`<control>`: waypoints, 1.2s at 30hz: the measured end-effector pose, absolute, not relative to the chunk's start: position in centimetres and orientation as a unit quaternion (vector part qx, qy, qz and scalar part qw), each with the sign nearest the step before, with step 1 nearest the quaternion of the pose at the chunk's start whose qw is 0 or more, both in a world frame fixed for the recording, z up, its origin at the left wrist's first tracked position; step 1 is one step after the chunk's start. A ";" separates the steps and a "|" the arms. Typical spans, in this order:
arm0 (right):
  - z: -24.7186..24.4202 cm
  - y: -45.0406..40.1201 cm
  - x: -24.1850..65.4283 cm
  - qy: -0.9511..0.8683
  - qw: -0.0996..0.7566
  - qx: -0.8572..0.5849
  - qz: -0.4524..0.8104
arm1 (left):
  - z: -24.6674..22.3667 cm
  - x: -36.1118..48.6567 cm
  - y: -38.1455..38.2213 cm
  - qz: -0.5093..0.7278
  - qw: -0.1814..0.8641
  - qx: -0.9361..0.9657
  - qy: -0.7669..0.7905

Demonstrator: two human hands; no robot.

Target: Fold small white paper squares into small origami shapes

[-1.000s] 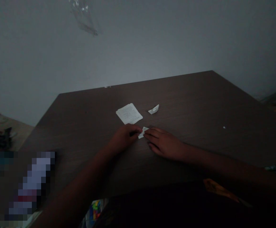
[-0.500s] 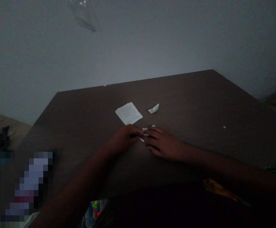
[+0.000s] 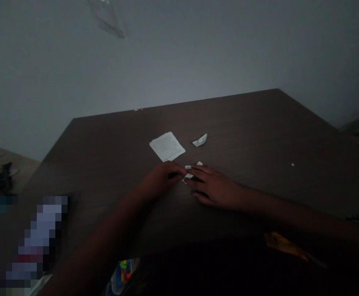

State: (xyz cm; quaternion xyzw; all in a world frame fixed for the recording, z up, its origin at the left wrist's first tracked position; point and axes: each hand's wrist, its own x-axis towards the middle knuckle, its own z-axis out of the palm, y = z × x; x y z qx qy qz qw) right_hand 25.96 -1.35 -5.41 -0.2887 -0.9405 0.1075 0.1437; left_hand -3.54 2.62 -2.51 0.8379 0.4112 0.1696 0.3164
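A small piece of folded white paper (image 3: 188,176) lies on the dark table, partly hidden under my right hand (image 3: 218,189). That hand rests flat over it with the fingers a little apart, fingertips pointing left. At the paper's left edge is my left hand (image 3: 160,179), its thumb and forefinger drawn together in a pinch against the paper. The exact contact is dim and hard to see. Just beyond my hands sits a stack of printed paper squares (image 3: 167,147). To the right of the stack stands a small folded paper boat (image 3: 200,140).
The brown wooden table (image 3: 244,123) meets a grey wall (image 3: 198,53) at its far edge. A tiny white scrap (image 3: 292,164) lies to the right. A blurred-out rectangular object (image 3: 40,234) is at the lower left. A container with colourful pieces (image 3: 122,273) shows below the near edge.
My left thumb and forefinger have closed together, narrowing the gap between them. My right hand has shifted very slightly, and a bit more of the folded paper shows.
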 end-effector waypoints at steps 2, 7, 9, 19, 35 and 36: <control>-5.2 -1.3 26.0 -0.940 0.144 -0.287 0.116 | -2.6 -3.5 2.6 0.167 0.318 0.836 0.415; -5.1 -1.2 26.2 -0.937 0.149 -0.282 0.141 | -2.9 -3.6 2.6 0.167 0.316 0.833 0.423; -5.3 -1.2 26.3 -0.934 0.156 -0.282 0.154 | -3.0 -3.6 2.7 0.172 0.319 0.833 0.417; -5.8 -0.9 26.6 -0.924 0.161 -0.288 0.194 | -3.4 -3.8 2.9 0.180 0.333 0.830 0.409; -5.2 -0.6 26.8 -0.924 0.169 -0.272 0.209 | -3.3 -3.5 2.7 0.180 0.331 0.815 0.441; -5.3 -0.6 26.8 -0.925 0.168 -0.272 0.208 | -3.3 -3.5 2.7 0.180 0.330 0.814 0.442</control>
